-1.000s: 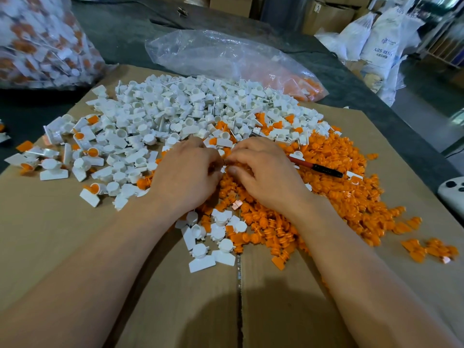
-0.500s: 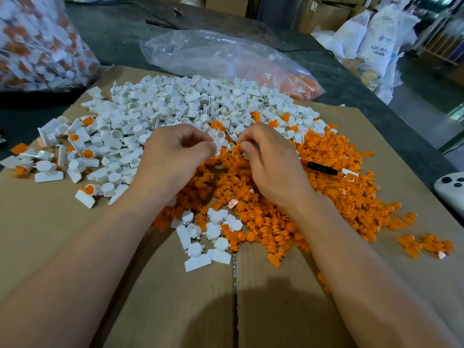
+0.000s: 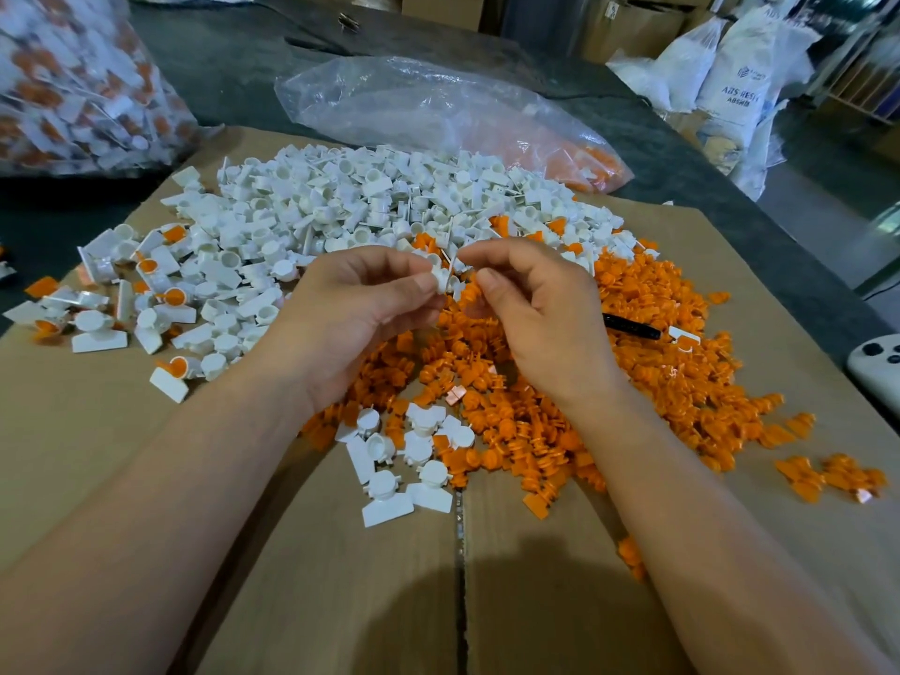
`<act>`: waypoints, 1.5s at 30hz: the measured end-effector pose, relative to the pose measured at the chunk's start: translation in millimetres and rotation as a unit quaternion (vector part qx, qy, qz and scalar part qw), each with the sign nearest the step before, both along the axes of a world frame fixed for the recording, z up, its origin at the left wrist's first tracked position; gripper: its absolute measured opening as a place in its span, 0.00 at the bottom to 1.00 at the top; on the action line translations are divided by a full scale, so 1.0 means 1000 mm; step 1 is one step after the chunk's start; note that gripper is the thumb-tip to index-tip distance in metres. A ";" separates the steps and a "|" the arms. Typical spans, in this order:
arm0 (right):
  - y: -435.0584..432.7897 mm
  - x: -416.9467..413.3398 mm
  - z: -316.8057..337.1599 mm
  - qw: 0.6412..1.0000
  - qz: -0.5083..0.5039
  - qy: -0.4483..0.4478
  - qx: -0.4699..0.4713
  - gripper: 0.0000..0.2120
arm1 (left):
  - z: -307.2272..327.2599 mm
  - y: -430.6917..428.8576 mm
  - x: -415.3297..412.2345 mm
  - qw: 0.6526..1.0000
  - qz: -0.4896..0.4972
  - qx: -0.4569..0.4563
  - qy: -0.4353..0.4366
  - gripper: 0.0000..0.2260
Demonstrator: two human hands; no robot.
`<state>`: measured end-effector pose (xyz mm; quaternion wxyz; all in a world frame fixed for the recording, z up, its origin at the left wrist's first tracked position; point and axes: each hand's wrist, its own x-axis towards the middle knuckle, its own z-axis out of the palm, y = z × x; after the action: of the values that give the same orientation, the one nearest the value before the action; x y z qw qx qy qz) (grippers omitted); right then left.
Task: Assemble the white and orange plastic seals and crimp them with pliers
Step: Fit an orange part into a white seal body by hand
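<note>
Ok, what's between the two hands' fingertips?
In the head view, one white seal piece, pinched by the left hand and the right hand, above the orange pile.

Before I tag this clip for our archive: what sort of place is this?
Probably a warehouse or small factory floor: heaps of loose white plastic seal bodies and orange plastic inserts lie on flattened brown cardboard, with white woven sacks printed ABS and brown cardboard boxes behind.

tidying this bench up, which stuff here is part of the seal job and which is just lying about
Job: white seal piece pinched by left hand and right hand; white pile; orange pile; assembled seals far left.
Lying about: clear plastic bag; white controller; sacks.
</note>
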<state>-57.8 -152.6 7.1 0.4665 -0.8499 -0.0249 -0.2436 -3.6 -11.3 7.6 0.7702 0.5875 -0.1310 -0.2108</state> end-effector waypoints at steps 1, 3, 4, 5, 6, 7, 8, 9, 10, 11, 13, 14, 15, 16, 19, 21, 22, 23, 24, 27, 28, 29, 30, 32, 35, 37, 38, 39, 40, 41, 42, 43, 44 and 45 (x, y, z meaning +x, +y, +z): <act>0.000 0.000 0.000 1.000 0.001 -0.002 0.004 0.13 | 0.000 0.000 0.000 1.000 -0.005 -0.004 0.006 0.04; 0.000 0.000 0.000 1.000 0.002 -0.005 0.008 0.13 | 0.000 -0.001 -0.001 1.000 -0.017 -0.008 0.016 0.05; 0.000 0.000 0.000 1.000 0.003 -0.005 0.013 0.13 | 0.000 -0.001 -0.002 0.999 -0.024 -0.008 0.019 0.05; 0.000 0.000 0.000 1.000 0.004 -0.004 0.021 0.14 | 0.000 -0.001 -0.003 0.999 -0.033 -0.007 0.022 0.05; 0.001 0.000 0.000 1.000 0.005 -0.002 0.030 0.15 | 0.000 -0.002 -0.004 0.999 -0.040 -0.008 0.025 0.05; 0.001 0.000 0.000 0.999 0.007 -0.001 0.038 0.16 | 0.000 -0.002 -0.004 0.999 -0.046 -0.011 0.028 0.06; 0.002 0.000 -0.001 0.999 0.010 0.000 0.042 0.16 | -0.001 -0.002 -0.005 0.998 -0.050 -0.013 0.028 0.07; 0.002 0.000 -0.001 0.999 0.013 0.001 0.043 0.16 | -0.001 -0.002 -0.005 0.998 -0.053 -0.013 0.025 0.08; 0.002 -0.001 -0.001 0.999 0.015 0.001 0.038 0.17 | -0.001 -0.002 -0.005 0.998 -0.055 -0.012 0.022 0.09; 0.002 -0.001 -0.001 0.999 0.016 0.001 0.029 0.17 | -0.001 -0.002 -0.005 0.998 -0.057 -0.011 0.020 0.10; 0.002 -0.002 -0.001 1.000 0.015 0.002 0.011 0.18 | -0.001 -0.002 -0.005 0.998 -0.054 -0.009 0.019 0.10; 0.002 -0.002 -0.001 1.000 0.017 0.003 0.014 0.19 | -0.001 -0.001 -0.004 0.998 -0.051 -0.008 0.019 0.10; 0.002 -0.002 0.000 1.000 0.023 0.005 0.021 0.18 | -0.001 -0.001 -0.004 0.999 -0.049 -0.006 0.017 0.10; 0.001 -0.002 0.000 0.999 0.028 0.005 0.027 0.18 | -0.001 -0.001 -0.004 0.999 -0.050 -0.005 0.014 0.11; 0.001 -0.002 -0.001 0.999 0.034 0.004 0.024 0.18 | -0.001 0.000 -0.004 0.998 -0.058 0.002 0.003 0.18; 0.001 -0.003 -0.001 0.999 0.039 0.001 0.018 0.18 | 0.000 0.001 -0.005 0.998 -0.066 0.009 -0.001 0.17; 0.001 -0.003 -0.001 0.999 0.041 0.002 0.015 0.19 | 0.000 0.001 -0.005 0.997 -0.070 0.015 -0.004 0.16; 0.001 -0.003 -0.001 0.999 0.043 0.003 0.012 0.19 | 0.000 0.001 -0.005 0.997 -0.072 0.020 -0.006 0.14; 0.001 -0.003 -0.001 0.999 0.046 0.004 0.010 0.19 | 0.000 0.002 -0.005 0.997 -0.073 0.023 -0.006 0.13; 0.000 -0.003 -0.001 0.999 0.052 0.009 0.014 0.18 | -0.001 0.002 -0.005 0.997 -0.068 0.023 -0.009 0.12; 0.000 -0.003 -0.001 0.998 0.054 0.010 0.022 0.18 | -0.001 0.002 -0.005 0.998 -0.066 0.022 -0.011 0.12; 0.000 -0.003 -0.001 0.998 0.055 0.010 0.029 0.18 | -0.001 0.003 -0.004 0.998 -0.064 0.020 -0.012 0.12; 0.000 -0.003 0.000 0.998 0.056 0.009 0.032 0.18 | -0.001 0.003 -0.004 0.998 -0.062 0.020 -0.015 0.13; -0.002 -0.003 0.000 0.998 0.055 0.007 0.020 0.18 | -0.002 0.003 -0.004 0.997 -0.060 0.029 -0.030 0.13; -0.002 -0.002 0.000 0.998 0.056 0.005 -0.018 0.16 | -0.003 0.004 -0.005 0.996 -0.054 0.044 -0.050 0.15; -0.003 -0.002 0.000 0.998 0.054 -0.007 -0.036 0.15 | -0.002 0.004 -0.005 0.998 -0.049 0.032 -0.039 0.15; -0.004 -0.002 0.000 0.998 0.051 -0.015 -0.043 0.13 | -0.002 0.004 -0.005 0.998 -0.050 0.023 -0.031 0.14; -0.005 -0.003 0.000 0.997 0.048 -0.022 -0.047 0.12 | -0.001 0.004 -0.005 0.998 -0.052 0.012 -0.024 0.13; -0.005 -0.003 0.001 0.997 0.046 -0.027 -0.050 0.12 | -0.001 0.004 -0.005 0.998 -0.052 0.000 -0.018 0.13; -0.006 -0.003 0.001 0.997 0.047 -0.028 -0.050 0.12 | -0.001 0.004 -0.005 0.999 -0.051 -0.010 -0.013 0.14; -0.006 -0.003 0.002 0.997 0.051 -0.028 -0.048 0.12 | -0.002 0.004 -0.004 0.999 -0.046 -0.015 -0.013 0.14; -0.006 -0.004 0.002 0.997 0.056 -0.027 -0.046 0.13 | -0.002 0.003 -0.005 0.999 -0.042 -0.015 -0.018 0.14; -0.005 -0.004 0.002 0.997 0.060 -0.026 -0.041 0.13 | -0.002 0.003 -0.005 0.999 -0.039 -0.014 -0.023 0.14; -0.005 -0.004 0.003 0.997 0.063 -0.024 -0.032 0.14 | -0.003 0.003 -0.005 0.999 -0.040 -0.015 -0.026 0.15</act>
<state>-62.2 -157.6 9.7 0.4529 -0.8549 -0.0976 -0.2335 -8.9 -8.6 5.1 0.7659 0.5759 -0.1778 -0.2240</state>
